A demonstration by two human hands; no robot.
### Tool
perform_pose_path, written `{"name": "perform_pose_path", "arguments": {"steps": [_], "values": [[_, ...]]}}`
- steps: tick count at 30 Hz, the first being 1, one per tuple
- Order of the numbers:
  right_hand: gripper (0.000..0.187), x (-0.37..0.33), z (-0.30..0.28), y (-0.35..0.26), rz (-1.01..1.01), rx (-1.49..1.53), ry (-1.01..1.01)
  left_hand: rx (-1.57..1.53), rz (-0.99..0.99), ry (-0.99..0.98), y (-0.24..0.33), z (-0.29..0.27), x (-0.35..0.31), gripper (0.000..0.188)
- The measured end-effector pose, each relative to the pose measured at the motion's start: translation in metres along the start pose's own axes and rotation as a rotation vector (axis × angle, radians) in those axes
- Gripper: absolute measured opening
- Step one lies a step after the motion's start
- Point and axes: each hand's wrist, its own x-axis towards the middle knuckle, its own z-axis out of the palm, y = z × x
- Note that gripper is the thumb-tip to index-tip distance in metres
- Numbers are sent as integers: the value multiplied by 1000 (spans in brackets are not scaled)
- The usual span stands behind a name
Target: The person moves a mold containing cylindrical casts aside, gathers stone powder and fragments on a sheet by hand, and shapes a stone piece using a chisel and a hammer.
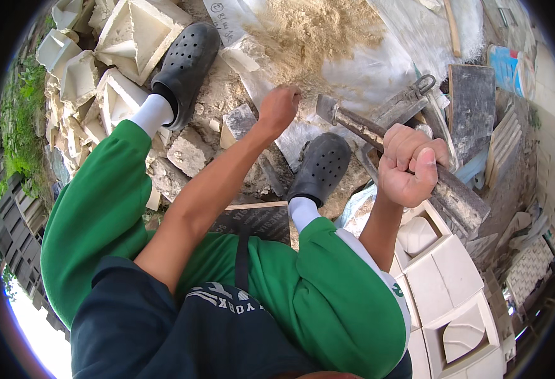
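My right hand [412, 164] is wrapped round a worn grey metal bar [361, 126], thumb on top. The bar slants across the right side; its far-left end flares into a short flat blade, and its lower right end is broad and thick. My left hand [280, 110] hangs above the rubble between my two dark clogs, fingers curled in. Whether anything is inside those fingers is hidden. Just beyond it, tan sandy powder [328, 31] lies on a white plastic sheet [410, 38]. A broken grey block [238, 120] sits under my left forearm.
Pale broken hollow blocks [135, 41] are heaped at far left. Cream molded blocks [439, 284] stand at right beside my knee. A metal frame with a ring [401, 110] and a dark board [471, 104] lie at the right. A wooden stick [452, 28] rests on the sheet.
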Motion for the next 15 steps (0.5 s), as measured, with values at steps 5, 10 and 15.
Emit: {"name": "perform_pose_path", "arguments": {"steps": [5,10,15], "values": [[24,5,11,-14,-15,-33,26,-76,25,100,2,-9,14,16],[20,8,38,-6,11,-13,82,-10,-2,129,-4,-12,3,19],[19,8,35,28,43,-263,-35,-113,-105,103,1,-11,-3,26]]}}
